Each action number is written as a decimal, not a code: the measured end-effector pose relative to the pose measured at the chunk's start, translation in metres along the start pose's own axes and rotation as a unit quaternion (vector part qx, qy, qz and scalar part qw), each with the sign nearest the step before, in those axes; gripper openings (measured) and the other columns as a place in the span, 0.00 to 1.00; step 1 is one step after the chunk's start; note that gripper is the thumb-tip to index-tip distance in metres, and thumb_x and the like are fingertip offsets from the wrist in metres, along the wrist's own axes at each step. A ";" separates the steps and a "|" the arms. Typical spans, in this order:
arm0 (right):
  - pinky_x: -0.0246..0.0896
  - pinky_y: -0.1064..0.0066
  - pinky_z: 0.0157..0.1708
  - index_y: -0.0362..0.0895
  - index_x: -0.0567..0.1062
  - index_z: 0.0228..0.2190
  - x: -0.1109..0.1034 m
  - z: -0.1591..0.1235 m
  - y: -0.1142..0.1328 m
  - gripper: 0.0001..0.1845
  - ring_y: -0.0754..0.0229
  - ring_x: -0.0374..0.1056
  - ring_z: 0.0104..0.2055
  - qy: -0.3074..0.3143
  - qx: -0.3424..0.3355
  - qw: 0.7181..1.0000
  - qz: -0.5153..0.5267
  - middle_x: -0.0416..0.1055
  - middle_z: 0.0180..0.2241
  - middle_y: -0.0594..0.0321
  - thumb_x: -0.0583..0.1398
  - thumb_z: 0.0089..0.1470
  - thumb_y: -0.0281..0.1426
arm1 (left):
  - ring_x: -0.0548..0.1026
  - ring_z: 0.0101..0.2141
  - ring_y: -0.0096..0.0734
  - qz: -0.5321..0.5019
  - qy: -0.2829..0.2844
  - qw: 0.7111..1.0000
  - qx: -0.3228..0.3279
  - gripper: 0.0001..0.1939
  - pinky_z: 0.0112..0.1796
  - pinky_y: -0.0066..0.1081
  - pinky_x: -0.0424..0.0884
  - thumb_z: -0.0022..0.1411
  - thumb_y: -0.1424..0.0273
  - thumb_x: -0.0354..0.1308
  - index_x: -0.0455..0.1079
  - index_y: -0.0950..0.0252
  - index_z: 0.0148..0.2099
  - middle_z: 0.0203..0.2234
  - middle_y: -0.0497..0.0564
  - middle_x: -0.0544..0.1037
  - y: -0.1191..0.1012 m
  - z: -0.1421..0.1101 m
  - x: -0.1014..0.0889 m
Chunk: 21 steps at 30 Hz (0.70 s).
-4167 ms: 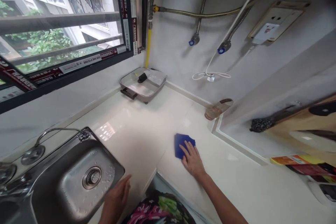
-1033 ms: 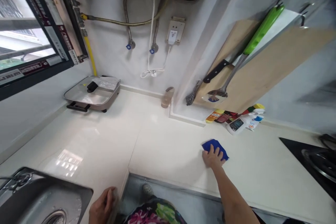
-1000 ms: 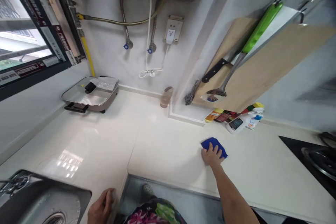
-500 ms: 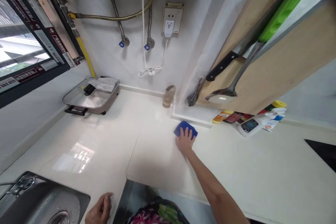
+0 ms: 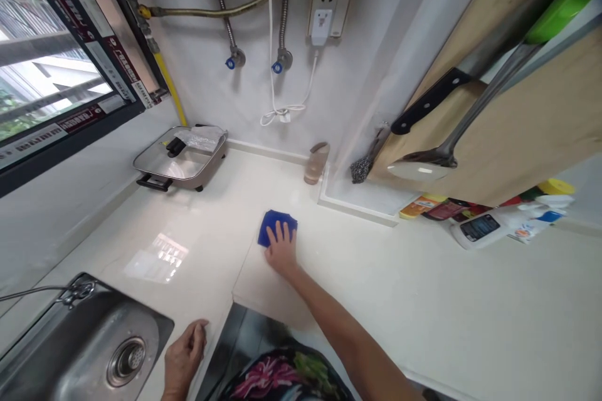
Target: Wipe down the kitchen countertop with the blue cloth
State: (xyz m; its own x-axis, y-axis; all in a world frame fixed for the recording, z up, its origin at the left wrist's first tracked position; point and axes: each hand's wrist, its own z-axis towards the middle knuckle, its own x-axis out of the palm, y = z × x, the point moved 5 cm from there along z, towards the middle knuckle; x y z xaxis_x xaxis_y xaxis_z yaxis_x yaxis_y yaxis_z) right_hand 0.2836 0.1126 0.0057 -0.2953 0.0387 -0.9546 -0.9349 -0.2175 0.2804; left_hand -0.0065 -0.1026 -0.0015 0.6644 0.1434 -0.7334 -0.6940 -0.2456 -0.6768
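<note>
My right hand [image 5: 283, 252] presses on a folded blue cloth [image 5: 270, 219] lying on the white countertop [image 5: 376, 288], near a seam. Its fingers are spread over the cloth and hold it against the surface. Lower left, my left hand [image 5: 188, 348] rests by the counter's front edge, beside the metal sink [image 5: 89, 351]. The left fingers are curled together with nothing visible in them.
At the back left stands an electric pan [image 5: 188, 160] with a glass lid. A small brownish cup [image 5: 316, 164] sits by the wall corner. Bottles, including a white spray bottle [image 5: 480, 229], line the right wall below a hanging ladle [image 5: 423, 163] and knife [image 5: 427, 103].
My right hand has slid the blue cloth leftward along the counter, away from the wall corner. My left hand stays closed by the sink. The camera view has shifted somewhat.
</note>
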 end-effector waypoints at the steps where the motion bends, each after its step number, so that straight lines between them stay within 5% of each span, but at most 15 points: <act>1: 0.30 0.34 0.67 0.46 0.54 0.68 0.002 -0.012 0.007 0.39 0.34 0.36 0.73 0.000 -0.023 1.000 0.001 0.40 0.72 0.47 0.57 0.58 0.36 | 0.75 0.17 0.28 0.002 -0.001 1.000 -0.001 0.22 0.24 0.23 0.70 0.65 0.51 0.48 0.77 0.59 0.42 0.16 0.42 0.76 -0.001 0.000 0.000; 5: 0.32 0.39 0.69 0.50 0.55 0.68 -0.001 -0.061 0.008 0.37 0.41 0.35 0.74 -0.005 -0.080 0.997 0.014 0.41 0.73 0.51 0.56 0.59 0.35 | 0.74 0.17 0.27 0.010 -0.002 1.000 -0.001 0.22 0.24 0.22 0.69 0.65 0.51 0.47 0.76 0.59 0.42 0.16 0.42 0.76 -0.002 0.001 0.000; 10: 0.36 0.46 0.70 0.53 0.56 0.68 -0.016 -0.115 -0.039 0.38 0.46 0.37 0.74 -0.014 -0.068 0.998 -0.001 0.42 0.73 0.56 0.56 0.58 0.33 | 0.76 0.20 0.27 0.024 0.000 1.000 0.004 0.21 0.25 0.22 0.68 0.65 0.52 0.48 0.76 0.59 0.41 0.17 0.43 0.76 -0.005 0.003 0.000; 21: 0.45 0.47 0.69 0.47 0.56 0.67 -0.065 -0.266 -0.220 0.34 0.46 0.40 0.73 -0.059 0.229 0.960 -0.148 0.43 0.72 0.56 0.48 0.60 0.35 | 0.77 0.23 0.27 0.045 0.015 0.999 -0.004 0.20 0.26 0.22 0.65 0.65 0.54 0.48 0.77 0.59 0.43 0.20 0.44 0.78 0.004 0.005 0.006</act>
State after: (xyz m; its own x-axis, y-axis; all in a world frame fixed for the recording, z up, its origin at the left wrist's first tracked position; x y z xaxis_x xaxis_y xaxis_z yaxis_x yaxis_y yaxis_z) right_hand 0.5609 -0.1016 -0.0207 0.0020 0.1488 -0.9889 -0.9620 0.2703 0.0387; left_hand -0.0066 -0.0979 -0.0087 0.6077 0.0915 -0.7889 -0.7490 -0.2643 -0.6076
